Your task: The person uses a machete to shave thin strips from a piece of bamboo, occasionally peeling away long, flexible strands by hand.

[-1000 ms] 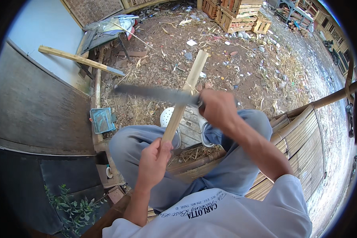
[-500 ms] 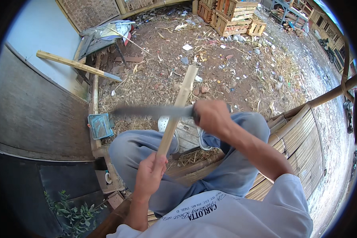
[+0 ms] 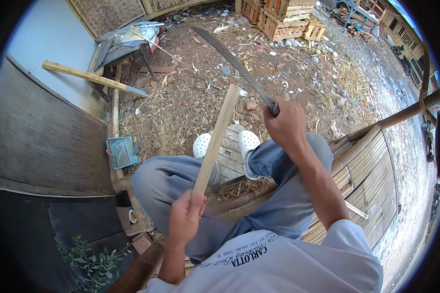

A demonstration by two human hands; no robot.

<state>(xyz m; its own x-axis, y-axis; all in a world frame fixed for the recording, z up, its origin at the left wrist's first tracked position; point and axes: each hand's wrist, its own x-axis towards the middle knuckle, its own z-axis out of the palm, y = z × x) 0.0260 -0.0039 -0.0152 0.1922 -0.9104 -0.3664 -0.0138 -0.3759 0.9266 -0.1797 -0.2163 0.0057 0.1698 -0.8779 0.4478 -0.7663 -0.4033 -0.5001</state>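
Littered yard below the knife

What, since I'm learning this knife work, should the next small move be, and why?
Probably ease the long knife leftward with the right hand until its blade meets the pale strip: the blade shows apart from it, while the left hand grips the strip's near end.

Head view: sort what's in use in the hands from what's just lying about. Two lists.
In use:
- pale slat, lower end in the left hand
- long knife, handle in the right hand

Lying about:
- blue plastic basket, on the left
- wooden beam, aslant, upper left
- wooden crates, stacked at the top
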